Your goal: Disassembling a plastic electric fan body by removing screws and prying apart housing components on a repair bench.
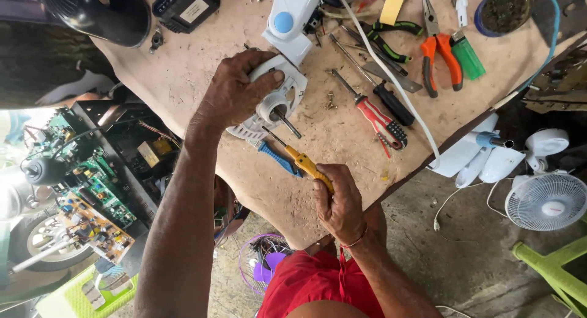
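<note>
Yellow screwdriver (304,164) in right hand (339,203), left hand (235,92) on white fan motor housing (273,101)

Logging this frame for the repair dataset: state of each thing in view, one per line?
left hand: gripping the fan motor housing
fan motor housing: grille off, shaft bare, held on the table
right hand: closed around the yellow screwdriver
yellow screwdriver: held, tip near housing
orange pliers: lying, jaws closed
small white fan: assembled, on floor

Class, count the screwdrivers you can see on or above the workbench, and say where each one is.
3: a yellow-handled screwdriver in the right hand, a blue-handled one beside it on the bench, and a red-handled one further right. Others may be hidden among the tools.
</note>
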